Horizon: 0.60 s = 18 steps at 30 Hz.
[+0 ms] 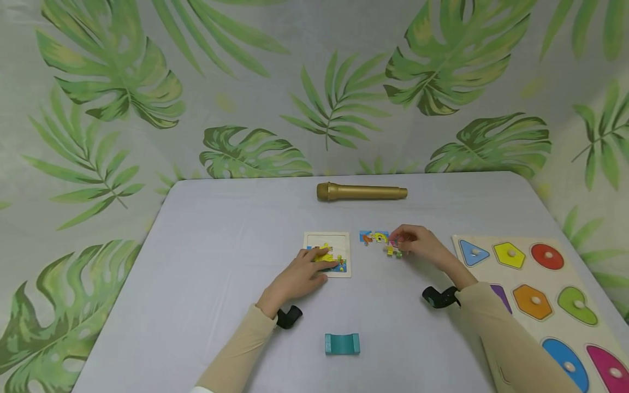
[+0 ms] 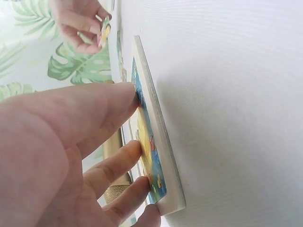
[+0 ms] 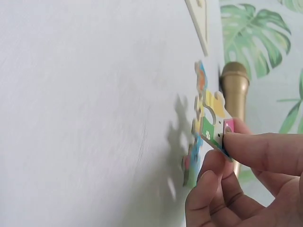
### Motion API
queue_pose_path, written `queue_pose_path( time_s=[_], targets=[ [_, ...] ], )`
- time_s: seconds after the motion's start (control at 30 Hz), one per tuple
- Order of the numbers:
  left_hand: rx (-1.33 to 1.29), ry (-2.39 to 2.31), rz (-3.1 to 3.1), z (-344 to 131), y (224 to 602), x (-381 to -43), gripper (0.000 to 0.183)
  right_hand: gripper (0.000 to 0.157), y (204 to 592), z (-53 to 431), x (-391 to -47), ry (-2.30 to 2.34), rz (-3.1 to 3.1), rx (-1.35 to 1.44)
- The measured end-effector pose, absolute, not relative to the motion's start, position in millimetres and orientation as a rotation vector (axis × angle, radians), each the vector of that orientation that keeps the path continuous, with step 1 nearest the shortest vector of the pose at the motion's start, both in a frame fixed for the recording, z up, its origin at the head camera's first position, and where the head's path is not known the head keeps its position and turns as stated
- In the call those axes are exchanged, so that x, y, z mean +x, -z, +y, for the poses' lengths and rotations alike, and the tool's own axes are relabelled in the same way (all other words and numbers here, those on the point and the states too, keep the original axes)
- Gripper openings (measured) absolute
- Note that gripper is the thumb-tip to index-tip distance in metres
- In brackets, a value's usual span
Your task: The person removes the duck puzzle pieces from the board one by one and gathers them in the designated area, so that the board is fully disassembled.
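Note:
A small square wooden puzzle tray (image 1: pixel 349 256) lies mid-table, with yellow and blue pieces fitted in its lower part and a bare upper part. My left hand (image 1: pixel 301 274) rests on it, fingers spread; in the left wrist view the fingertips touch the fitted pieces (image 2: pixel 150 153). To the right, my right hand (image 1: pixel 420 244) pinches a jigsaw puzzle piece (image 3: pixel 211 124) between thumb and fingers, raised off the table. That piece shows yellow, green, white and pink. Loose puzzle pieces (image 1: pixel 374 237) lie between the tray and the right hand, some partly hidden by it.
A gold microphone (image 1: pixel 363 192) lies behind the tray. Nearer the front sits a teal block with a curved dip (image 1: pixel 342 344). A large wooden shape board (image 1: pixel 521 262) with knobbed pieces covers the right side, under the right forearm. Leaf-patterned cloth (image 1: pixel 334 109) hangs behind the table.

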<state>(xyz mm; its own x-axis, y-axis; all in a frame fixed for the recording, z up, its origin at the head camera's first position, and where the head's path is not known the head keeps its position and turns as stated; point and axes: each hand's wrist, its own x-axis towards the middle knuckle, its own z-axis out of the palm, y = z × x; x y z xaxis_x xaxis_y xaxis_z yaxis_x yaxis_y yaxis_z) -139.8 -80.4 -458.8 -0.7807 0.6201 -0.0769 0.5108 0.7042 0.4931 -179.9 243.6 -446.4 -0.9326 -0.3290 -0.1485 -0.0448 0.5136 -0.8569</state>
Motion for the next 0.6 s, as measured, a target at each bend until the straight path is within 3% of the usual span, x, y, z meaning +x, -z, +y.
queue_pose_path(
  time_s=[0.6],
  targets=[
    [0.905,-0.694,2.673,-80,458,-139,0.038,0.018,456,255,-177,1.22,2.569,-0.328]
  ],
)
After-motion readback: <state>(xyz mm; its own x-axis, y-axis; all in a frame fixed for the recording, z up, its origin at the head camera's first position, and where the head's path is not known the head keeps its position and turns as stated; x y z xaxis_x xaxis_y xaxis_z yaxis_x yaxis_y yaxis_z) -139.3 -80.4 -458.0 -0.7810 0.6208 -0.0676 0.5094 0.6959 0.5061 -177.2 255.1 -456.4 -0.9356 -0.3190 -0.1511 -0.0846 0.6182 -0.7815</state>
